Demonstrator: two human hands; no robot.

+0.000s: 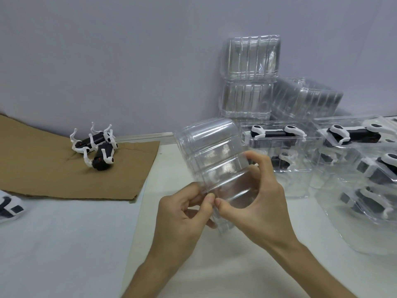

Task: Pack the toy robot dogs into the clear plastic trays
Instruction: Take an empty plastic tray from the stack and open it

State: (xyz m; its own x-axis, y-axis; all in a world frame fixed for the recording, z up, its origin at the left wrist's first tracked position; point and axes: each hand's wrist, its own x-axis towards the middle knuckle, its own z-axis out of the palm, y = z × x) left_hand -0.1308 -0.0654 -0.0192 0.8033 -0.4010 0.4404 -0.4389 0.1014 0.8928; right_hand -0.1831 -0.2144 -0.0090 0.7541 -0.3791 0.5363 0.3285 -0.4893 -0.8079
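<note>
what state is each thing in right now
held tray, empty, off the table
left hand, pinches tray edge
right hand, grips tray
loose dogs, unpacked, lying on cardboard
right trays, hold dogs
back trays, empty, stacked

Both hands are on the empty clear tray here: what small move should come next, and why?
Probably pull apart the near edge of the clear tray: the left hand and right hand both pinch it there, it holds nothing, and two toy robot dogs lie loose on the cardboard.
</note>
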